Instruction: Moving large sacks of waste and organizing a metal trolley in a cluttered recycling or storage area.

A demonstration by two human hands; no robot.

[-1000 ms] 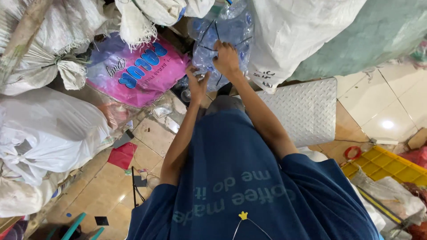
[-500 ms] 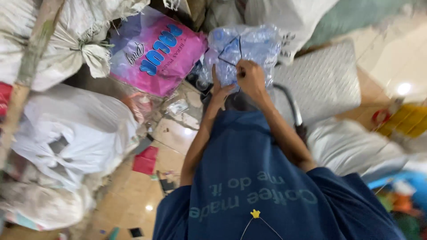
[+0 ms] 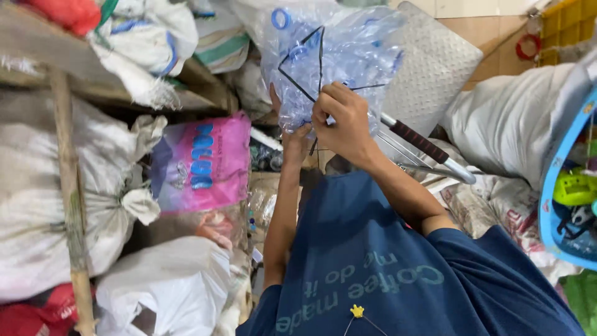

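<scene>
A clear plastic bag (image 3: pixel 354 50) stuffed with crushed clear bottles with blue caps rests in front of me, crossed by black cord (image 3: pixel 298 87). My right hand (image 3: pixel 342 121) presses on the bag's near side with fingers pinched on the black cord. My left hand (image 3: pixel 292 140) grips the bag's lower edge from beneath, mostly hidden behind the bag and the right hand. A metal trolley handle with a dark grip (image 3: pixel 420 143) runs just under the bag.
White woven sacks (image 3: pixel 43 186) pile at the left beside a wooden pole (image 3: pixel 68 186). A pink printed bag (image 3: pixel 202 162) lies below the bottle bag. A grey padded sheet (image 3: pixel 435 62), a white sack (image 3: pixel 516 118) and a blue basket (image 3: pixel 559 205) are at the right.
The view has swung and come closer to the bottle bag. Both hands stay on the bag; the right hand now pinches the black cord.
</scene>
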